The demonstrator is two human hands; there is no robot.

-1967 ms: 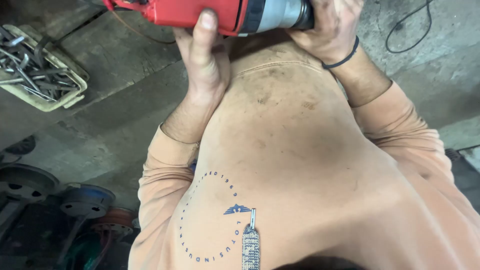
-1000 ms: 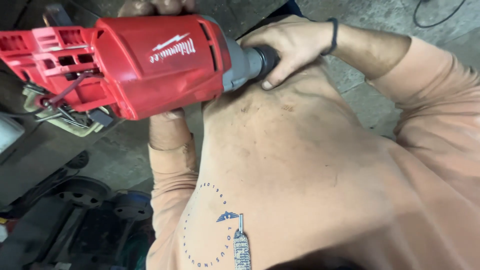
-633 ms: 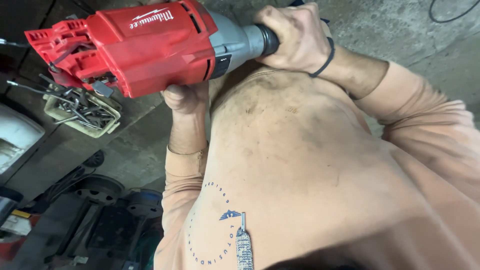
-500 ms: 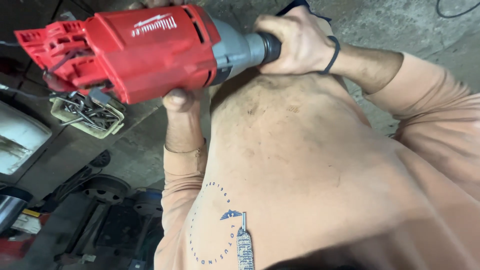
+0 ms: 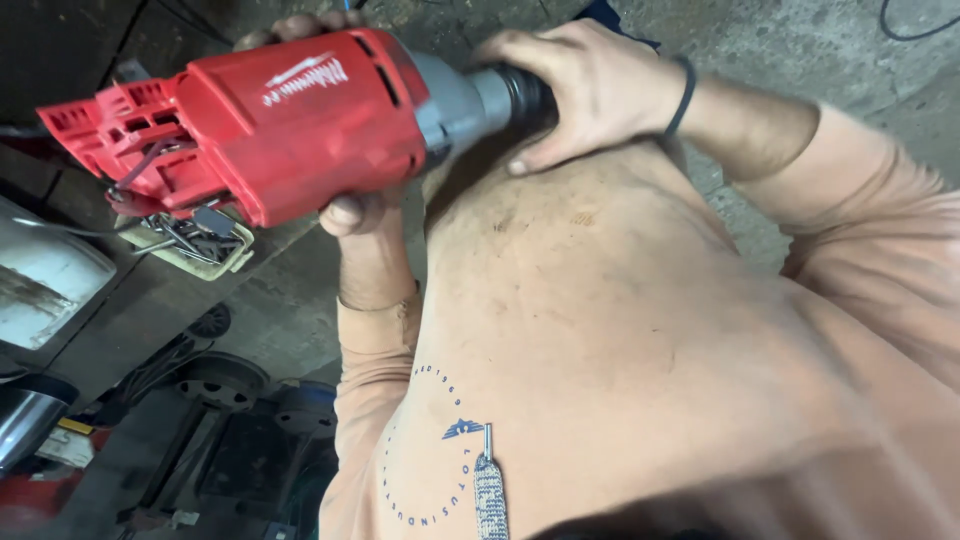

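A red power drill (image 5: 270, 130) fills the upper left of the frame, held close against the person's chest. Its body is smooth moulded plastic with slotted vents, and the rear end is a ribbed, grille-like block. A dull grey metal collar joins the red housing to the dark chuck (image 5: 520, 95) at the upper middle.

The left hand (image 5: 345, 200) wraps the drill from behind and below. Only a thumb tip under the housing and a few knuckles above it show; the palm and the drill's grip are hidden by the red body. The right hand (image 5: 585, 90) is closed around the chuck, fingers curled over it, so the chuck's front and any bit in it cannot be made out. A thin black band (image 5: 684, 95) circles that wrist.

A soft peach sweatshirt (image 5: 620, 340), smudged with dark grime, covers the lower right of the frame; a round blue print sits low on it, and its sleeves run off the right edge.

Behind the drill's rear end, a pale shallow tray (image 5: 205, 250) of thin metal rods and bits peeks out, mostly covered by the tool. The floor (image 5: 800, 40) is rough grey concrete. At the far left edge a scuffed white rounded panel (image 5: 45, 285) is cut off. The lower left is dark and blurred: round black wheel-like shapes (image 5: 225, 380) on a frame, hard to identify.
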